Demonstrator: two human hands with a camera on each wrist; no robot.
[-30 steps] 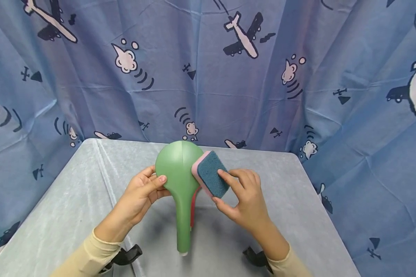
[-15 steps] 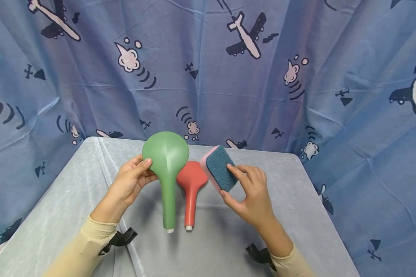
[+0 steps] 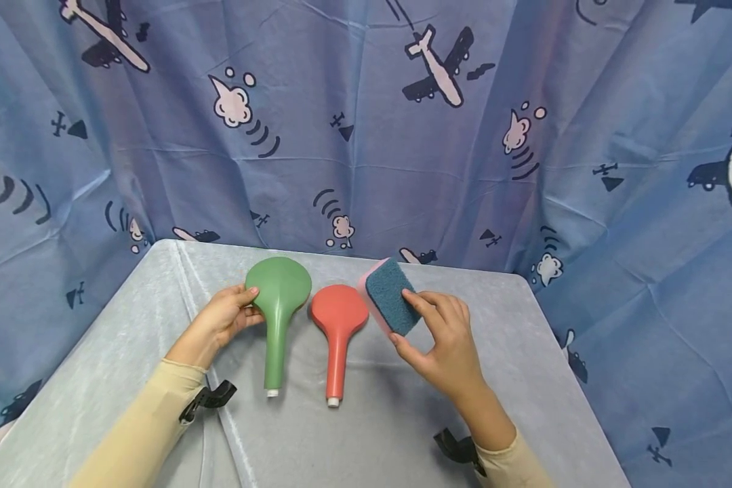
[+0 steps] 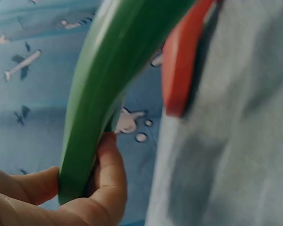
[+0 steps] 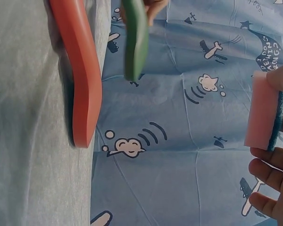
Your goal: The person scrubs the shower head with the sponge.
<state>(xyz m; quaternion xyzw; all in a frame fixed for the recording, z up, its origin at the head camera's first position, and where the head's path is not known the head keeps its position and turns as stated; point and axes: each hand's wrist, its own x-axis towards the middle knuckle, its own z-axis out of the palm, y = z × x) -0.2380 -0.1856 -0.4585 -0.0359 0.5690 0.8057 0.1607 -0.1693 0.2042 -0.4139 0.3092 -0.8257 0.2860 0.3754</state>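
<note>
My left hand pinches the left rim of a green handheld shower head, thumb on its back and fingers behind. The handle points toward me and ends in a white connector. In the right wrist view, this green head hangs above the table. A red shower head lies face down on the table just to its right. My right hand holds a sponge between thumb and fingers, raised to the right of the red head. The sponge has pink foam on one side and a blue-green scouring pad on the other.
A grey cloth covers the table, with a crease running along its left part. Blue curtains printed with airplanes surround its back and sides. A black strap mount sits on the left wrist, another on the right.
The green shower head has moved left and away from me, uncovering the red one on the table. My right hand has shifted slightly right with the sponge.
</note>
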